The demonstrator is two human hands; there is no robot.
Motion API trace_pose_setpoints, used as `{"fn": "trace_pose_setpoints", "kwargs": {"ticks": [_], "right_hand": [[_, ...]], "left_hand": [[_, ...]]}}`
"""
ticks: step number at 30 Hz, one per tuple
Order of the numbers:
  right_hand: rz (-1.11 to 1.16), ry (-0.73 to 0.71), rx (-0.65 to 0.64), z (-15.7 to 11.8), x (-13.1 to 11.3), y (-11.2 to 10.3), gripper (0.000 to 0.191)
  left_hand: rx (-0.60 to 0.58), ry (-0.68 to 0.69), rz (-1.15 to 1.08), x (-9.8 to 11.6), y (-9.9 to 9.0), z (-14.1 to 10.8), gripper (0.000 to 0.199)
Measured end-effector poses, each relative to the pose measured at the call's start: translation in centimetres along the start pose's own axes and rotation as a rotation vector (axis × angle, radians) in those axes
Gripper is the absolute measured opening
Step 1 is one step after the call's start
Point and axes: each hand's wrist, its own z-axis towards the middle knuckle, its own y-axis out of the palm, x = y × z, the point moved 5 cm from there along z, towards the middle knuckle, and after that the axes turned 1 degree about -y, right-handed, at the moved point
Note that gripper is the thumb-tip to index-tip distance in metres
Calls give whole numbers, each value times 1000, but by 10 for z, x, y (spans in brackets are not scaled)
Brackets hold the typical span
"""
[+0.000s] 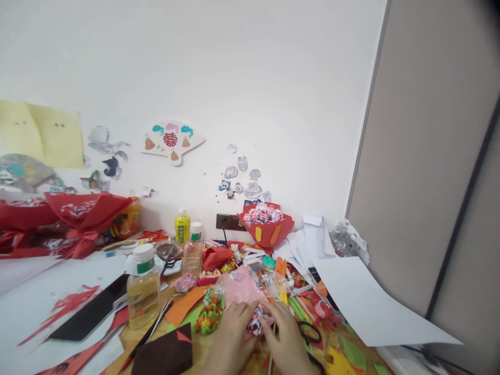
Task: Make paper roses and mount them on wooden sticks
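Observation:
A pink-and-white paper flower (254, 325) is pinched between both of my hands, low in the middle of the head view. My left hand (234, 333) curls round its left side. On its right side, the fingers and thumb of my right hand (284, 333) press in. A thin pale stick (270, 362) shows between my hands; whether it joins the flower I cannot tell. Pink wrapping paper (242, 284) lies just beyond my fingertips. Black-handled scissors (310, 332) rest right of my right hand. Green-and-orange paper flowers (209, 319) sit left of my left hand.
A bottle of yellowish liquid (144, 294) and a black tablet-like slab (91, 308) are on the left, with dark brown paper (164, 350) nearer. A red-wrapped bouquet (265, 229) stands against the wall. A white sheet (375, 302) juts out on the right.

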Motion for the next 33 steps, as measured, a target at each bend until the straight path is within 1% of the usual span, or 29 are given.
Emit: {"fn": "trace_pose_setpoints", "kwargs": {"ticks": [2, 5, 7, 10, 17, 20, 22, 27, 33], "right_hand": [[-59, -59, -1, -1, -9, -2, 25], [-87, -47, 61, 1, -9, -9, 23], [-93, -47, 79, 3, -7, -12, 21], [-87, -85, 62, 4, -8, -11, 17], [-176, -183, -30, 2, -20, -5, 17], [-198, -169, -14, 2, -20, -7, 17], [-205, -164, -15, 3, -20, -6, 18], [-275, -256, -70, 1, -24, -1, 19], [-275, -233, -58, -2, -18, 4, 17]], "left_hand": [[25, 6, -11, 2, -1, 0, 49], [58, 23, -19, 3, -3, 0, 43], [78, 31, -21, 2, -4, 1, 43], [94, 34, -28, 1, -5, 1, 44], [75, 9, -30, 4, -7, -1, 43], [45, 10, -31, 7, -6, -1, 39], [30, 5, -25, 8, -6, -1, 40], [0, -32, -9, 8, -5, 0, 47], [14, -38, -22, 6, -4, 0, 45]]}}
